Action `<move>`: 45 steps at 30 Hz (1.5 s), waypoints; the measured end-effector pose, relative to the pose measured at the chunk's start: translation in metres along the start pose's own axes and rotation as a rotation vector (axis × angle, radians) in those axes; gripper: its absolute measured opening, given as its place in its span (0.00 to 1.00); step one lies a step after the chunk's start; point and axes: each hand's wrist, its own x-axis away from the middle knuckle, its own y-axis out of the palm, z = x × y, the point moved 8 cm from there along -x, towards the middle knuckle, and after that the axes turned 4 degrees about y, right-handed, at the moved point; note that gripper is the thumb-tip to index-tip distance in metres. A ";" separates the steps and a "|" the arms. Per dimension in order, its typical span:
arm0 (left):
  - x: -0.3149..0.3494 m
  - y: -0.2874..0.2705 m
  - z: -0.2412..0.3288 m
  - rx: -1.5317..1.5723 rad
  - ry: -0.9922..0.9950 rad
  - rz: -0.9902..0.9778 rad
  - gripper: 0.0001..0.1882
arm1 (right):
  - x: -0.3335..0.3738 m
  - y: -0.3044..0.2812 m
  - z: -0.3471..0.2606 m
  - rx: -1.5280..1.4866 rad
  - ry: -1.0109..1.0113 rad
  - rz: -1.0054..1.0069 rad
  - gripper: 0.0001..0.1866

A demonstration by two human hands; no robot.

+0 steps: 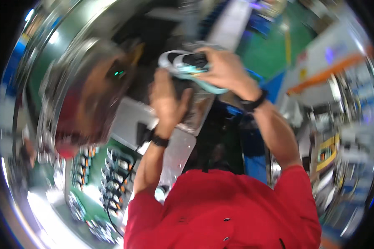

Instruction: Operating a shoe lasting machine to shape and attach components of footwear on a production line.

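Note:
At the upper middle, my right hand (228, 72) grips what looks like a shoe (188, 69), white and black with a mint-green lower part. Its thumb is below and its fingers are over the top; motion blurs the detail, and I cannot tell whether it is one shoe or two. My left hand (167, 101) is open just below the shoe's left end, fingers stretched up and thumb apart. Those fingertips come close to the white edge; whether they touch is unclear. Black bands circle both wrists.
On the left stands a machine with a shiny curved cover (87, 91) and small green lit digits. Below it, several shoes (114, 174) stand in rows on a green surface. A pale metal plate (178, 151) lies under my left forearm. Cluttered shelving (332, 145) fills the right.

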 end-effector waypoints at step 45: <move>0.240 0.479 0.867 0.897 0.086 -1.514 0.23 | 0.888 -0.305 0.052 0.315 1.494 1.932 0.28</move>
